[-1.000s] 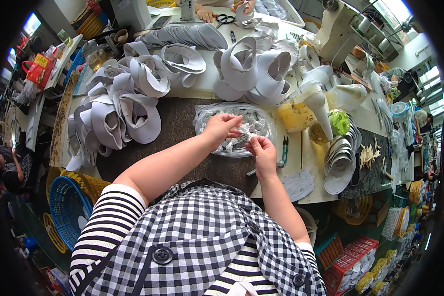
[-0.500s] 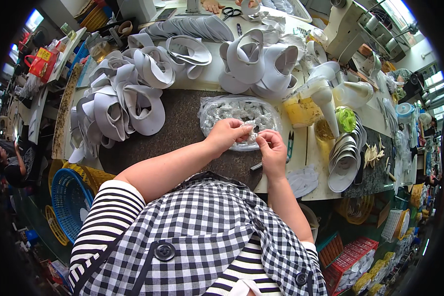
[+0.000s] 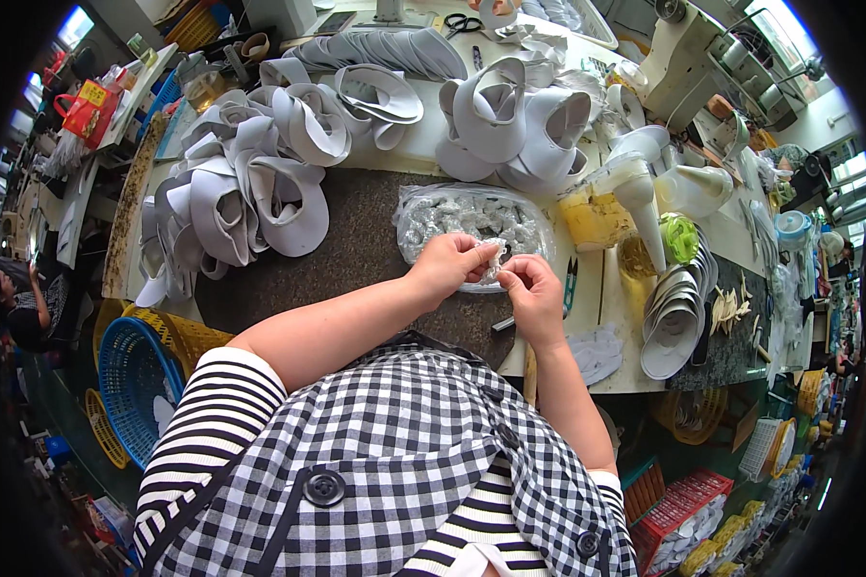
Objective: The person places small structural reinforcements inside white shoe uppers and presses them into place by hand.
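Observation:
Both hands are together over a clear plastic bag [image 3: 416, 213] filled with glittery silver-white trim. My left hand [image 3: 449, 263] is closed, thumb and fingers pinching a small strip of whitish, lace-like sparkly trim [image 3: 494, 260]. Its lower end is between the pinched thumb and fingertips of my right hand [image 3: 537, 298], just to the right and nearer to me. Fingers hide part of the strip. Beyond the bag stand white foam sun visors [image 3: 491, 120], and a large heap of similar visors [image 3: 223, 207] lies to the left.
Teal-handled snips [image 3: 570, 284] lie right of my right hand. Glue containers [image 3: 587, 221], a white cone-shaped nozzle [image 3: 637, 202] and stacked visors [image 3: 672, 327] stand farther right. A sewing machine [image 3: 688, 62] is at the back right. Blue baskets [image 3: 135, 385] sit below the table's left edge.
Both hands stay at the bag, pinching the trim, with the fingers slightly shifted. More of the strip shows between them. The whole view has moved a little. A person's hands at the far edge have left view.

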The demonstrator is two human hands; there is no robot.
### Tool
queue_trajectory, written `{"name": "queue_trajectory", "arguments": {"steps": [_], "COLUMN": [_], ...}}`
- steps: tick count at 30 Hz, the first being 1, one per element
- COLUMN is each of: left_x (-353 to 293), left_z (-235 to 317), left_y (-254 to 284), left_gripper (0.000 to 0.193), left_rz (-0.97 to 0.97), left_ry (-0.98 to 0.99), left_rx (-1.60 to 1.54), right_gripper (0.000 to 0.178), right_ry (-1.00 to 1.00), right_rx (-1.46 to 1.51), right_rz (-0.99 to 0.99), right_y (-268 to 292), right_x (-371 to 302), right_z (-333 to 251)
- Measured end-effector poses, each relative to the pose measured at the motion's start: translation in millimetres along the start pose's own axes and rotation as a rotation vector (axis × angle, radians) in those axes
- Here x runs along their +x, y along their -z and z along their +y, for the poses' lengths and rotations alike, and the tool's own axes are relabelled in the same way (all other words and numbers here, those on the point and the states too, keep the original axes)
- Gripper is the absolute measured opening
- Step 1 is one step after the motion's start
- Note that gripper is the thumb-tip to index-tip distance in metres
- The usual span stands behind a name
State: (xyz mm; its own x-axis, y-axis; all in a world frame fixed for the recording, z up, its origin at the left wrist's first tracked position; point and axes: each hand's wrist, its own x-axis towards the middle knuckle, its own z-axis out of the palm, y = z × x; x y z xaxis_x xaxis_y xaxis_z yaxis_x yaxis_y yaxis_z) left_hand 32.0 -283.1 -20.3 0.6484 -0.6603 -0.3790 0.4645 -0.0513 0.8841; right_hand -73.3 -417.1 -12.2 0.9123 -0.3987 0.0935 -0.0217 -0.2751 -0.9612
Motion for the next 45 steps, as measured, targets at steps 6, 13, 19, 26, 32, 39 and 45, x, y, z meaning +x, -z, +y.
{"name": "queue_trajectory", "arguments": {"steps": [6,13,19,26,32,39,45], "left_x": [-2.0,-10.1,-2.8,-4.7,-7.1,-8.8,-10.4], "left_z": [2.6,4.9,-2.5,1.4,1.9,1.2,-2.5], "left_y": [-3.4,-10.6,-0.5,-1.0,-4.2,-6.7,-3.0], "left_gripper": [0.023,0.024,0.026,0.027,0.029,0.033,0.028], "left_rz": [0.019,0.016,-0.009,0.014,0.006,0.012,-0.013], "left_ry": [0.003,0.099,0.107,0.066,0.125,0.247,0.29], "left_rx": [0.007,-0.061,-0.038,0.184,0.121,-0.115,-0.159], "right_gripper": [0.007,0.009,0.015,0.014,0.014,0.019,0.021], "right_ry": [-0.038,0.064,0.046,0.054,0.226,0.556,0.695], "right_rx": [0.004,0.147,0.168,-0.015,-0.21,-0.438,-0.573], "right_rz": [0.025,0.127,0.122,-0.085,-0.02,0.11,0.075], "right_y": [-2.8,-11.8,-9.4,8.8,6.1,1.5,1.6], "right_x": [1.1,0.4,4.4,7.4,4.0,4.3,5.8], "right_z": [-0.9,2.8,-5.3,-2.4,-9.4,-3.2,-2.2]}}
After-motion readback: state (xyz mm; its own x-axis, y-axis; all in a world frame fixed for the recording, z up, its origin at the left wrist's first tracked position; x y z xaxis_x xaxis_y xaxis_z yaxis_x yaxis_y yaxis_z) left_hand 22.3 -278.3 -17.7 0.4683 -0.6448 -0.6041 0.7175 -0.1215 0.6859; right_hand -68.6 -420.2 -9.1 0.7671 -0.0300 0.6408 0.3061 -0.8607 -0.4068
